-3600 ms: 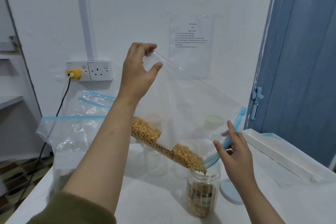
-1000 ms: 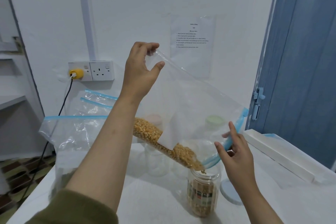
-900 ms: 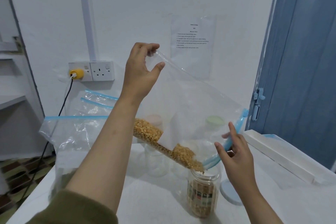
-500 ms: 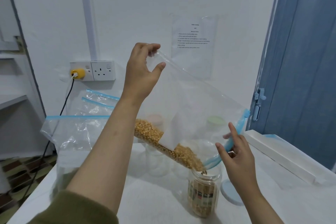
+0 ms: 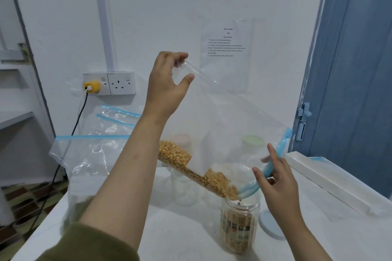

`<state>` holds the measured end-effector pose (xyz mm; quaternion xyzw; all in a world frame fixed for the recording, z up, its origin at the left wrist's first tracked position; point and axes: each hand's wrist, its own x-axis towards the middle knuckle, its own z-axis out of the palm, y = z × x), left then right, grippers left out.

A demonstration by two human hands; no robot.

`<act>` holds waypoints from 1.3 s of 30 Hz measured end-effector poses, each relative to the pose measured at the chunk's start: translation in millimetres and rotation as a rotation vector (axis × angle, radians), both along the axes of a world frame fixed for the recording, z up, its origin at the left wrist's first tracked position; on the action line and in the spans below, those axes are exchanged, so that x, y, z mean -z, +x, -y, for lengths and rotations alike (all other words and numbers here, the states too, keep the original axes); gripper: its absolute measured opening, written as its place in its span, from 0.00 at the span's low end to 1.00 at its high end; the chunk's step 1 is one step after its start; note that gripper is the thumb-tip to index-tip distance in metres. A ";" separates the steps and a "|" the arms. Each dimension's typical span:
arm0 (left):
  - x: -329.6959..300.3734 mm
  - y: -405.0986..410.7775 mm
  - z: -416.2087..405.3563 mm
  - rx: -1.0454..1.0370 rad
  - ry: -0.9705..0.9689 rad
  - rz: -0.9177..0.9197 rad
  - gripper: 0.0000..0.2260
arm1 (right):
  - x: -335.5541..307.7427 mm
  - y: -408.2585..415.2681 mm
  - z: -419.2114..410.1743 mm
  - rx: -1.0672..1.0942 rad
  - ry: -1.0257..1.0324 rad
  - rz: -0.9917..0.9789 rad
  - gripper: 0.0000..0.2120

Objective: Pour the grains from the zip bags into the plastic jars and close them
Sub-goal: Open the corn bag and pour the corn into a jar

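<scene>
A clear zip bag (image 5: 229, 125) with a blue zip strip hangs tilted above the table. My left hand (image 5: 167, 85) pinches its raised bottom corner. My right hand (image 5: 275, 178) holds the blue zip edge at the low mouth. Yellow grains (image 5: 176, 154) lie along the bag's lower fold and trickle from the mouth into an open plastic jar (image 5: 239, 226), which is partly filled. The jar's light blue lid (image 5: 269, 226) lies on the table to its right, partly behind my right forearm.
Empty clear jars (image 5: 184, 188) with a pale pink and a green lid (image 5: 252, 141) stand behind the bag. More zip bags (image 5: 89, 154) lean at the left. A white tray (image 5: 331, 182) lies at the right, by a blue door (image 5: 360, 70). A socket (image 5: 110, 82) holds a cable.
Grains have kept sliding down the bag into the jar; fewer remain along the fold. Both hands hold nearly the same places.
</scene>
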<state>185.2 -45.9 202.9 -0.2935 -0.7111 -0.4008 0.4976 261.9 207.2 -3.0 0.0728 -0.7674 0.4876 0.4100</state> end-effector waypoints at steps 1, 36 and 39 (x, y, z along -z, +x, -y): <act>0.0 0.0 0.3 0.002 0.003 0.001 0.18 | 0.1 -0.2 0.2 0.003 0.003 0.001 0.31; -1.3 1.9 -2.4 0.014 0.008 0.005 0.17 | -1.0 0.7 4.2 0.013 -0.049 -0.005 0.31; -1.0 1.1 -2.4 0.014 0.008 0.004 0.17 | -1.4 0.6 4.9 0.013 -0.062 0.005 0.31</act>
